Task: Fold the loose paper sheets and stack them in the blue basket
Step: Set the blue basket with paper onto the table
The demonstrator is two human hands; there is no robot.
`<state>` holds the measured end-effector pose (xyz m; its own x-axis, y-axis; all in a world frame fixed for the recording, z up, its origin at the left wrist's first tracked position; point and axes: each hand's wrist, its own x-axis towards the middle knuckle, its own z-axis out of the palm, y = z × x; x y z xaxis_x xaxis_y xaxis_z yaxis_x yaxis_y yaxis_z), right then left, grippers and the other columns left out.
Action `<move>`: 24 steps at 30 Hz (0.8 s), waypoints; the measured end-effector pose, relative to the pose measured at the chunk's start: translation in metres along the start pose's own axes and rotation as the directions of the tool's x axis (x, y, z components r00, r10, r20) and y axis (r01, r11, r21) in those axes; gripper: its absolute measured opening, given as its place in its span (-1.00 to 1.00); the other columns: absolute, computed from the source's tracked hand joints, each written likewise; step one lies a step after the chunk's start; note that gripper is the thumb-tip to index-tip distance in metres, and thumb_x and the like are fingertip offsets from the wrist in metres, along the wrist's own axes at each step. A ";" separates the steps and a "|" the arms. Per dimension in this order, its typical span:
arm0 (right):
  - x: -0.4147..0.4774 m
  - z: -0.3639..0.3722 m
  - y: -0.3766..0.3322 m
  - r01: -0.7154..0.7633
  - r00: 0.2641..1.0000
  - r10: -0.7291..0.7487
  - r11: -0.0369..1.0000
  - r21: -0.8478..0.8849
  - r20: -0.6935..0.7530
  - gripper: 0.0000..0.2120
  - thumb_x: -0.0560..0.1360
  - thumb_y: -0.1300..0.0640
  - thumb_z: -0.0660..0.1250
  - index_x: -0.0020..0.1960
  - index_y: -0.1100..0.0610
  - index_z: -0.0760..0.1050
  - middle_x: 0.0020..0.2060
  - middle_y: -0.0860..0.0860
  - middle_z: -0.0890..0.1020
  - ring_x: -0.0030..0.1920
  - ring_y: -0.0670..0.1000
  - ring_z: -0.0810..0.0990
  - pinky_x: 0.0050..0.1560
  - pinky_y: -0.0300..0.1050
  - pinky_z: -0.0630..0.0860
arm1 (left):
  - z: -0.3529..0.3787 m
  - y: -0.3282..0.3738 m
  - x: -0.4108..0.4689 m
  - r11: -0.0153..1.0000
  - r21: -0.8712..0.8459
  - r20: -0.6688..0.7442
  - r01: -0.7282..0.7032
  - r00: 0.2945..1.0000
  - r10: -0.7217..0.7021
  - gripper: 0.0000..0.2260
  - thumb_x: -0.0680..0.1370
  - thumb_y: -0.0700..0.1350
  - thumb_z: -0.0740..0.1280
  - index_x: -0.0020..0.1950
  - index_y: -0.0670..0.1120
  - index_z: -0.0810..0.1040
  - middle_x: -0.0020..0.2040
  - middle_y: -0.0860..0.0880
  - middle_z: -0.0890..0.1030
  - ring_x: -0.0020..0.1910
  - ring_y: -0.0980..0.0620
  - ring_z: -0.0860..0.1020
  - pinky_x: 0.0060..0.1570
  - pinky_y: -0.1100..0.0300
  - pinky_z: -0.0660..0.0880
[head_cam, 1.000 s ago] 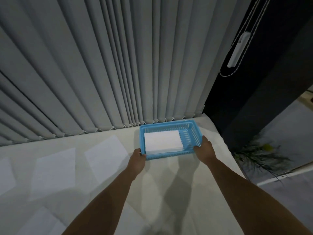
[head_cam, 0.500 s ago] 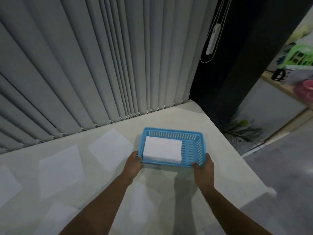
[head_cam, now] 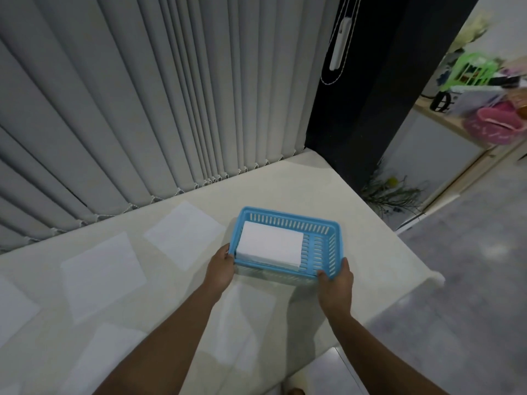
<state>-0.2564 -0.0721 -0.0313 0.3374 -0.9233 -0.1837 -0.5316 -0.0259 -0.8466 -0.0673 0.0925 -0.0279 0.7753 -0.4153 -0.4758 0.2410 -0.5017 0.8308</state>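
A blue slotted basket [head_cam: 322,246] sits over the right part of the pale table, slightly tilted toward me. A stack of folded white paper [head_cam: 271,248] fills its left two thirds. My left hand [head_cam: 221,266] grips the basket's near left corner. My right hand [head_cam: 335,283] grips its near right corner. Several loose flat sheets lie on the table: one [head_cam: 185,233] just left of the basket, one [head_cam: 104,273] further left, one [head_cam: 245,312] between my forearms, and one [head_cam: 105,357] near the front left.
Grey vertical blinds [head_cam: 142,95] hang along the table's far edge. The table's right edge [head_cam: 410,252] drops to a grey floor. A dark pillar [head_cam: 365,95] stands behind the right corner, with a shelf of coloured items [head_cam: 484,89] beyond.
Both hands have drawn the basket toward me and away from the blinds, and the view has swung to the right.
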 end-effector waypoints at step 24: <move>-0.014 0.032 -0.047 0.626 0.773 -0.540 0.564 -0.539 0.333 -0.43 0.40 0.15 0.42 0.38 0.13 0.39 0.45 0.19 0.34 0.43 0.27 0.30 0.44 0.25 0.15 | -0.013 -0.036 -0.047 0.970 0.234 -0.301 0.058 0.954 0.015 -0.61 0.62 -0.13 0.17 0.46 -0.12 0.30 0.42 -0.15 0.43 0.38 -0.12 0.41 0.40 0.07 0.29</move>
<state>-0.2116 -0.0455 -0.0043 0.8064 -0.5722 0.1491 -0.5072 -0.7990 -0.3228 -0.1049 0.1397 -0.0314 0.9185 -0.1757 -0.3542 0.1423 -0.6889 0.7107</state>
